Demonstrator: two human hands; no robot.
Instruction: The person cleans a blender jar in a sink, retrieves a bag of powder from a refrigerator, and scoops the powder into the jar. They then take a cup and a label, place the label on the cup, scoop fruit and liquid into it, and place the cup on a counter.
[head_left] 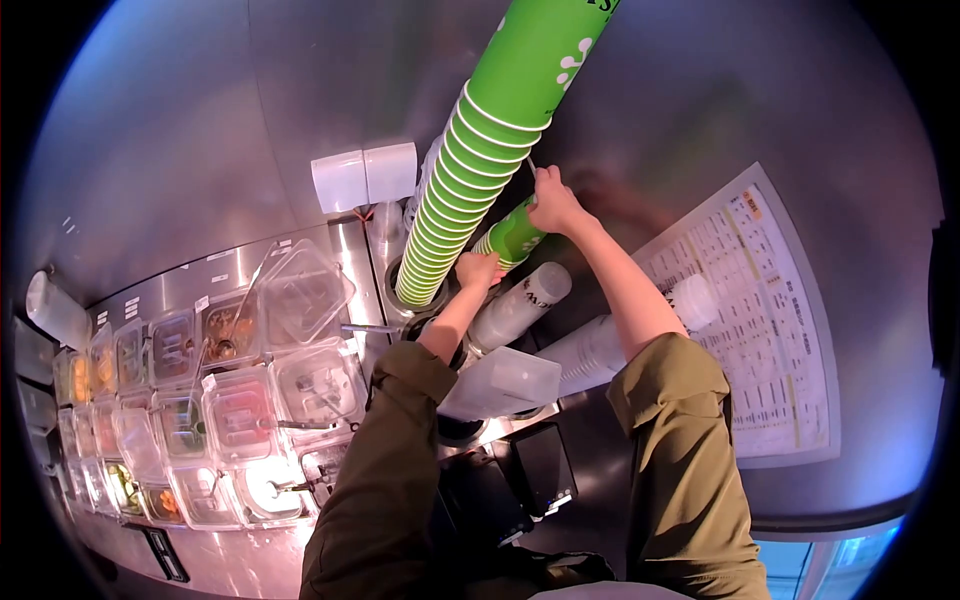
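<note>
A steel counter [250, 555] meets a metal wall [200, 130]. Both hands, left [478, 270] and right [556, 203], curl partly closed around green cups [513, 234].

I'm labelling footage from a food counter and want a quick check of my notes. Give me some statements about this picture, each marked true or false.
1. The left hand and right hand are both at the shorter green cup stack. True.
2. The right hand is the nearer of the two to the clear food containers. False: the left hand is nearer.
3. A printed chart is on the right side of the picture. True.
4. The sleeves are bright blue. False: they are olive-brown.
5. The tall green cup stack has white rims. True.
6. Both hands wear gloves. False: they are bare.
</note>
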